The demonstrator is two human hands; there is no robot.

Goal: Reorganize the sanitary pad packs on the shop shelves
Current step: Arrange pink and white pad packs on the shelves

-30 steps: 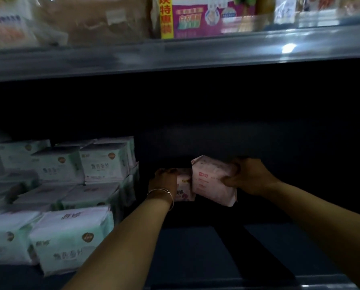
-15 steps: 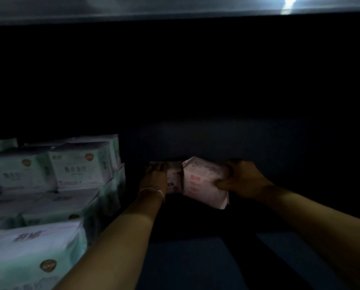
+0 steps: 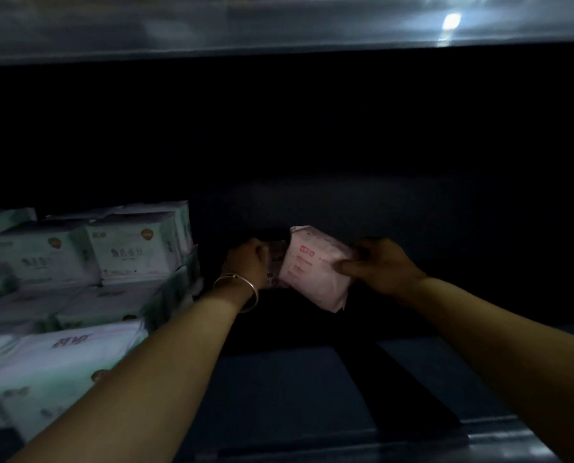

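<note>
Pad packs are mid-shuffle at the back of a dark lower shelf [image 3: 279,389]: the right hand [image 3: 384,267] grasps a pale pink pack [image 3: 312,269] by its right end, thumb across the front, fingers wrapped behind, and compared w/ a second ago that pack has tipped further, its top edge now leaning left toward a second, smaller pinkish pack [image 3: 274,262] that the left hand [image 3: 247,262] has hold of (how the left fingers lie is mostly hidden behind the wrist, but they look curled on it). Both hands sit about where they were, deep in the shelf, while the view has shifted so only the shiny underside of the upper shelf [image 3: 279,28] shows on top. My read: the two pink packs are being brought together, prob. to stand side by side at the back, and neither is set down yet. The pink pack is soft plastic wrap, pillow-shaped, slightly crumpled, w/ a pinched seam at the lower corner and red print on the front; it should give under a squeeze. At left, stacked green-and-white packs [image 3: 128,252] look squarer and crisper, w/ a round gold-ish logo, laid in tidy layers, well apart from the hands. A thin metal bangle [image 3: 242,289] rings the left wrist. Shelf surface looks smooth, dark, matte.
</note>
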